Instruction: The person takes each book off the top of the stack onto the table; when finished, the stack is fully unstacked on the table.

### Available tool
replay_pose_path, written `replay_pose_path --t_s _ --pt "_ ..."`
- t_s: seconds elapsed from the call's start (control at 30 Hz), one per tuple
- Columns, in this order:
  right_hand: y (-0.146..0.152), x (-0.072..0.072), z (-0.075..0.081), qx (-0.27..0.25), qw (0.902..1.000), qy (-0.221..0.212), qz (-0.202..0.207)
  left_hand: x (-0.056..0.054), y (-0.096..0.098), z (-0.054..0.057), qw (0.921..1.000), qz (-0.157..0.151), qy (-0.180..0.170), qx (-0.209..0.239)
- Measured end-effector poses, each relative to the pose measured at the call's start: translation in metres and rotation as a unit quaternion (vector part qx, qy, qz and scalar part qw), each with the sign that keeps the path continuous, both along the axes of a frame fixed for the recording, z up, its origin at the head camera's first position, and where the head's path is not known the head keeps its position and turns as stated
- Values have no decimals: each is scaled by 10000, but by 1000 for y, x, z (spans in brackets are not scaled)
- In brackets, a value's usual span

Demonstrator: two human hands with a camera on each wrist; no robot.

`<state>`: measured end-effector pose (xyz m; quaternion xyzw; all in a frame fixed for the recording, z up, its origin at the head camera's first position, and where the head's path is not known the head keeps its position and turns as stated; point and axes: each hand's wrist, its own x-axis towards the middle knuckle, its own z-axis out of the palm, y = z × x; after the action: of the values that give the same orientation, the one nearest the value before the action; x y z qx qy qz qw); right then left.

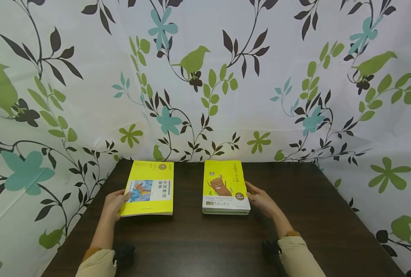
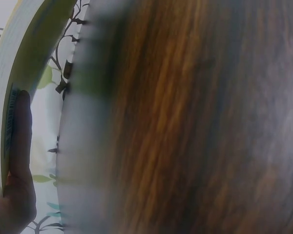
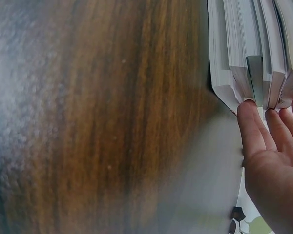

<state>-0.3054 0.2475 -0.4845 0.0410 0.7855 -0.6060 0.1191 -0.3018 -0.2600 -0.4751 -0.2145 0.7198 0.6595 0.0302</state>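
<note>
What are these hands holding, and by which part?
The left hand grips a yellow book by its left edge. The right hand touches the book stack along its right side without visibly gripping it.

Indoor desk corner, domestic in look; exact kind of room not tellable. Dark wood-grain worktop [image 1: 191, 234], glossy toward the near edge. White wall covering [image 1: 288, 50], creased like cloth, behind the far edge and along the left and right edges, screening three sides. Printed thereon: green birds [image 1: 193, 60], blue flowers [image 1: 28, 173], dark leafy stems [image 1: 55, 40]; a homely decorative pattern. Reading matter, as at a study table: yellow-covered book [image 1: 148, 190] by the far left corner; book stack [image 1: 222, 186] near the middle of the far edge.
</note>
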Motion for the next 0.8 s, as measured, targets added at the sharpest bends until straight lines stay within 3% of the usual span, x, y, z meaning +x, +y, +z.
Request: replay_pose_path --t_s 0.27,0.8 --pt "1 0 0 12 10000 3 56 3 -10 -2 9999 37 -44 -120" --pt "1 1 2 72 9999 41 116 -1 -29 -15 9975 452 -400 -380"
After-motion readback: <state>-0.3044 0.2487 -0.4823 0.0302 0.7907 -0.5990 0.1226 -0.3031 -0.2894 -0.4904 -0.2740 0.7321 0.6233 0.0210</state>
